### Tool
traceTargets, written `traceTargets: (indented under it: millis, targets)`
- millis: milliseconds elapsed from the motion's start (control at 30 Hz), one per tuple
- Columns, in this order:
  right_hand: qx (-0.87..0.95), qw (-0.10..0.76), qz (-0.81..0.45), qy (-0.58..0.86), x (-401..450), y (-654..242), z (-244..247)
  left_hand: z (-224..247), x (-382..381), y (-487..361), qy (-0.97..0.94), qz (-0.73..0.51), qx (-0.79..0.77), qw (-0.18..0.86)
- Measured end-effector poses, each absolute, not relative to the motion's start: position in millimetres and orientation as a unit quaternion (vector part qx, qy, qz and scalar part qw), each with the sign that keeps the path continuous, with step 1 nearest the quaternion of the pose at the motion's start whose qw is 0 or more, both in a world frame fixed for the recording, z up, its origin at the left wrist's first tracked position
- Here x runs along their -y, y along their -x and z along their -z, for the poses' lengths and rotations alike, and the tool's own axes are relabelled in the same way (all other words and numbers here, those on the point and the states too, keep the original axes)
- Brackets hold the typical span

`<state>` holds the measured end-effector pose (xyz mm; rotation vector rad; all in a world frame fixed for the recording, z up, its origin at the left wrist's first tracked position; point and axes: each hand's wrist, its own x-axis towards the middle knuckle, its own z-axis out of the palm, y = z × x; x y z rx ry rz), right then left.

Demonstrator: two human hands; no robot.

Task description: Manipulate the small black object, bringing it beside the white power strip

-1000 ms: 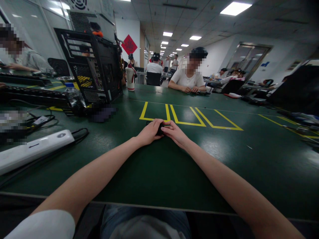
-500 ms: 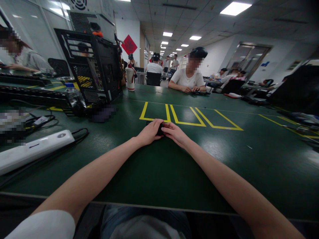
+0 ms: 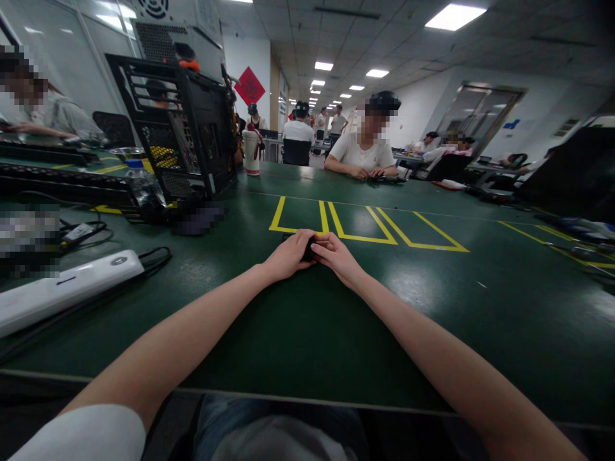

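Both my hands meet over the green table (image 3: 307, 333), just in front of the yellow tape marks (image 3: 365, 238). My left hand (image 3: 291, 254) is wrapped round a small black object (image 3: 308, 251), thumb and fingers curled about it. Fingertips of my right hand (image 3: 336, 257) press on the object's right side. Most of the black object is hidden by my fingers, so its kind cannot be made out. A dark bit of it also shows beyond my left fingers.
To the left lie a white power strip (image 3: 72, 288) with a black cable and an open black computer case (image 3: 192, 128). A paper cup (image 3: 251, 152) stands farther back. Across the table a person in white (image 3: 362, 153) handles a dark item. Tools and parts lie at the far right.
My right fingers have shifted very slightly against the black object. My left hand keeps its hold in the same place.
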<state>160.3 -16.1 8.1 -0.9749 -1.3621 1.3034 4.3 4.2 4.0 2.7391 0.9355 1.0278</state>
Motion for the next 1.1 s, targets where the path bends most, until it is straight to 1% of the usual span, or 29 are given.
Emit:
traceTargets:
  millis: [233, 400, 667, 833, 1100]
  targets:
    - [0.578, 0.470, -0.524, 0.414, 10.9, -162.2, -2.9, -3.1, -4.9, -3.3, -0.892, -0.331, -0.307, 0.039]
    - [0.611, 0.479, -0.508, 0.374, 13.0, -165.4, -3.1, -2.1, -5.8, -4.3, -0.890, -0.332, -0.310, 0.035]
    - [0.596, 0.493, -0.496, 0.395, 12.0, -164.2, 0.5, -4.3, -3.7, -3.5, -0.893, -0.337, -0.297, 0.032]
    - [0.594, 0.475, -0.516, 0.395, 7.1, -165.3, 3.7, -2.3, -5.3, -3.7, -0.894, -0.333, -0.298, 0.022]
    - [0.595, 0.473, -0.534, 0.370, 13.2, -164.8, -2.8, -3.0, -5.5, -3.5, -0.895, -0.337, -0.291, 0.034]
